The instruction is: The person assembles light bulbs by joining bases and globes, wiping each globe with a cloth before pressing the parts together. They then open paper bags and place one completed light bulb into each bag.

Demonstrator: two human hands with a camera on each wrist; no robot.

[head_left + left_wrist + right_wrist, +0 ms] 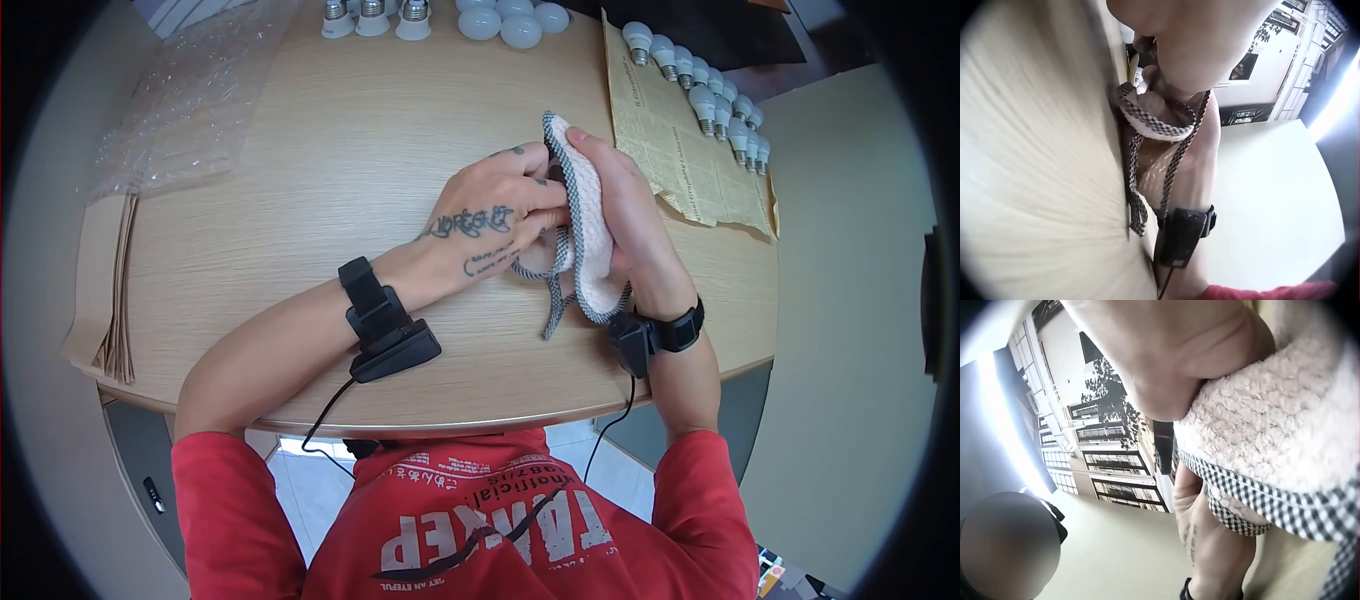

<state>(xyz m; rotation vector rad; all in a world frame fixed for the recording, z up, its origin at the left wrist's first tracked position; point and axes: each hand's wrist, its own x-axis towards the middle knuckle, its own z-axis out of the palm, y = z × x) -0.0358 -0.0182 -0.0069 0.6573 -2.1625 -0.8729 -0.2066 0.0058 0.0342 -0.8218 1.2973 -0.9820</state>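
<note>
A pale pink fleecy cloth [592, 225] with black-and-white checked edging stands folded between both hands over the wooden table. My right hand [637, 205] grips it from the right, thumb near its top edge and palm against the fleece. From the left, my left hand [490, 205] holds the cloth with fingers bent into its fold; anything inside that fold is hidden. Close up in the right wrist view, the cloth's fleece [1266, 412] lies against the right palm. The checked edging [1160, 125] loops below the hands in the left wrist view, its end hanging by the tabletop.
Several light bulbs [703, 105] lie on printed brown paper [655, 150] at back right. More bulbs with screw bases [372, 18] and round white bulbs [520, 30] stand at the back. Bubble wrap [205, 110] and folded brown paper [105, 290] lie along the left.
</note>
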